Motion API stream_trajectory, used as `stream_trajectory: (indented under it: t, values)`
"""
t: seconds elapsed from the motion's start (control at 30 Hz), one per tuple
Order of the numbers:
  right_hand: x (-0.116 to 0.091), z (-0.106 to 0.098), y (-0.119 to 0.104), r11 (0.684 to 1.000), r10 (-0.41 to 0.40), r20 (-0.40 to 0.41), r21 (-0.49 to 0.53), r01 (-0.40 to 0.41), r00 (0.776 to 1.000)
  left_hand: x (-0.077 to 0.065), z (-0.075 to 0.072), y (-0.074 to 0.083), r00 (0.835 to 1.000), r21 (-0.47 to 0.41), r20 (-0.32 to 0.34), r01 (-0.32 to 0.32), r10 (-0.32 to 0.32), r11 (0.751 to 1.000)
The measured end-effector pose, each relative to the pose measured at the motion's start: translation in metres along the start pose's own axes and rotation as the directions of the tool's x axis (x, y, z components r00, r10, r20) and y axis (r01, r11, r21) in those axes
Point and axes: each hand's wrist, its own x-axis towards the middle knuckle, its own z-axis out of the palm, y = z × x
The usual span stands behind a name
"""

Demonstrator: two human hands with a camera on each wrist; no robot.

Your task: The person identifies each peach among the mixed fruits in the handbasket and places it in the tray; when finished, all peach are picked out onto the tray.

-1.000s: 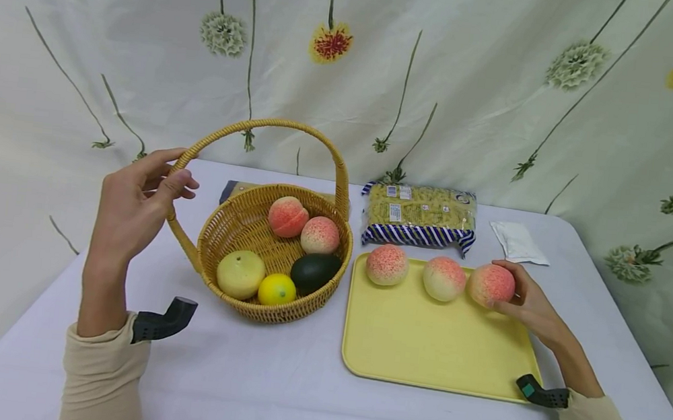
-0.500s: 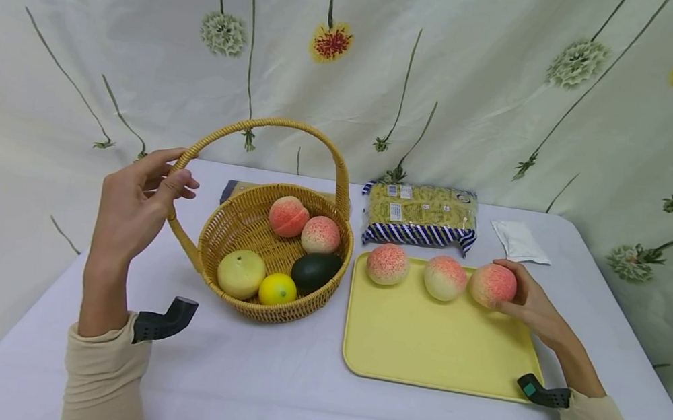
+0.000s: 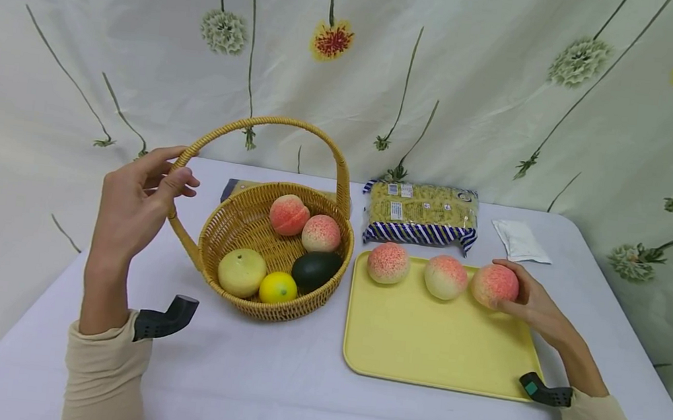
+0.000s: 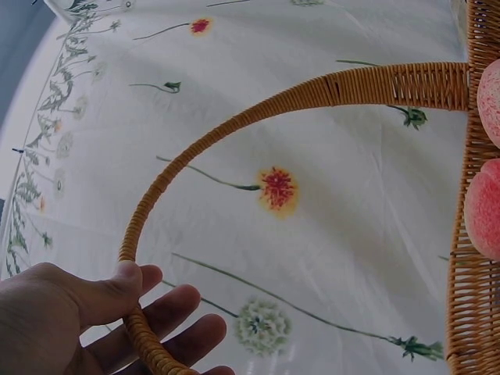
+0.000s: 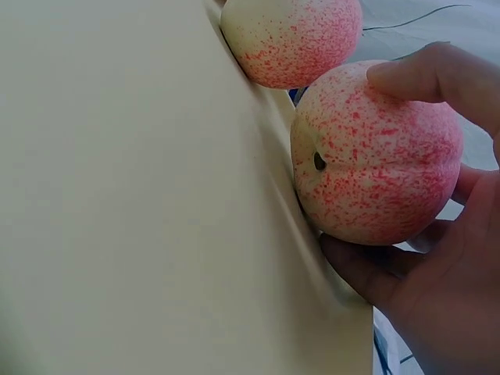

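Observation:
My left hand grips the left side of the arched handle of a wicker basket; thumb and fingers curl round the handle in the left wrist view. Inside the basket lie two peaches, a pale yellow-green round fruit, a lemon and a dark green avocado-shaped fruit. On the right, my right hand holds a peach at the back right corner of a yellow tray, thumb and fingers on opposite sides. Two more peaches, one left and one middle, sit along the tray's back edge.
Behind the tray lies a clear bag of pasta with blue-striped ends. A small white packet is to its right. A flat dark-edged item is partly hidden behind the basket. A flowered cloth hangs at the back.

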Motion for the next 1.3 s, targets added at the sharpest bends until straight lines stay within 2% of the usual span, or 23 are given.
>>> stream_trajectory:
  t: [0.2,0.43,0.77,1.3]
  values:
    - [-0.0013,-0.0031,-0.0032,0.999,0.036,0.035,0.001,-0.036,0.999,0.0004,-0.0006,-0.0006,1.0,-0.004,-0.001,0.0,0.0,1.0]
    - [-0.001,-0.0037,-0.0022,0.999,0.007,0.049,0.046,-0.009,0.999,0.0009,-0.0014,-0.0005,1.0,-0.012,0.0,0.009,-0.009,1.0]
    - [-0.0011,-0.002,-0.003,0.999,0.006,0.044,0.044,-0.008,0.999,0.0007,-0.0011,-0.0008,1.0,-0.001,-0.004,0.011,-0.011,1.0]
    - [-0.0027,-0.0027,-0.0005,0.998,-0.019,0.08,0.06,0.014,0.997,0.0009,-0.0004,-0.0013,1.0,-0.006,0.004,0.013,-0.013,1.0]
